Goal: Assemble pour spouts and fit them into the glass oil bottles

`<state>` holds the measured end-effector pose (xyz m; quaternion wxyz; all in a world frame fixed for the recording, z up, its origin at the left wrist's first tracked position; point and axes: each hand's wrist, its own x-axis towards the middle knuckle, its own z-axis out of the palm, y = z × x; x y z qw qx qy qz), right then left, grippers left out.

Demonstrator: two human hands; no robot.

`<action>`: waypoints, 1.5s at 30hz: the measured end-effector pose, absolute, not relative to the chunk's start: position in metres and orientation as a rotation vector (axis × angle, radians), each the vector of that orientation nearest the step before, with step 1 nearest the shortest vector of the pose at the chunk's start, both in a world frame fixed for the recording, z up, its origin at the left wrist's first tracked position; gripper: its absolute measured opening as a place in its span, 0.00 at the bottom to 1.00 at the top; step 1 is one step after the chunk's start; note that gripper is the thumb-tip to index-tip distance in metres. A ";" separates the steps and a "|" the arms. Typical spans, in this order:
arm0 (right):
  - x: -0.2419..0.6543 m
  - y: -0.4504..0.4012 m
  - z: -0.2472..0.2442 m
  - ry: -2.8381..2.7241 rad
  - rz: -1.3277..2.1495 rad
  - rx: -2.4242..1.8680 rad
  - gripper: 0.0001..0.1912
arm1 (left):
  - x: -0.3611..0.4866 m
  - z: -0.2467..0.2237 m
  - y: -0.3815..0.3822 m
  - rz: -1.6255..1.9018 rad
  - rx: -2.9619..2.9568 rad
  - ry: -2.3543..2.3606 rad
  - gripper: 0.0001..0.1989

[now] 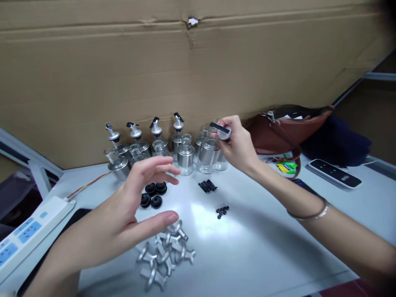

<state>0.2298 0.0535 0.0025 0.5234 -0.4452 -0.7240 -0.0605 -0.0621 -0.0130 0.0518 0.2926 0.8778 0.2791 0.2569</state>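
Observation:
My right hand point(236, 142) pinches a silver pourer spout point(224, 132) with a black flip cap, above the glass bottles at the back. Whether the spout touches a bottle neck below it I cannot tell. My left hand point(145, 198) is held in the air with fingers apart and nothing in it. Under and beside it lie a heap of silver spout parts point(165, 251) and several black rubber stoppers point(156, 201). A steel-sleeved glass bottle point(185, 156) without a spout stands between my hands. Behind it, a bottle with a fitted spout point(178, 123) stands in a row of several.
Small black caps point(208, 186) and tiny black rings point(222, 212) lie mid-table. At left are a power strip point(34, 233) and a dark flat object point(57, 247). A brown bag point(272, 134) and a white device point(334, 173) sit right. Cardboard point(154, 70) walls the back.

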 end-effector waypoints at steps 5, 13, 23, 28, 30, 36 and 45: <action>0.226 0.065 -0.010 -1.787 -0.123 -1.074 0.07 | -0.066 0.054 -0.009 0.480 2.538 0.837 0.24; 0.228 0.076 -0.022 -1.838 -0.137 -1.094 0.05 | -0.070 0.047 -0.004 0.263 2.671 0.899 0.19; 0.233 0.068 -0.026 -1.874 -0.192 -1.076 0.09 | -0.067 0.039 0.007 0.144 2.589 0.982 0.19; 0.234 0.064 -0.030 -1.898 -0.174 -1.057 0.10 | -0.063 0.038 0.012 0.109 2.519 1.022 0.20; 0.235 0.064 -0.032 -1.913 -0.161 -1.057 0.10 | -0.063 0.038 0.013 0.084 2.496 1.041 0.20; 0.233 0.054 -0.041 -1.848 -0.141 -1.061 0.10 | -0.071 0.041 0.022 0.149 2.556 1.092 0.19; 0.199 0.034 -0.052 -2.300 0.352 -0.958 0.13 | -0.069 0.021 0.065 0.904 2.900 1.462 0.30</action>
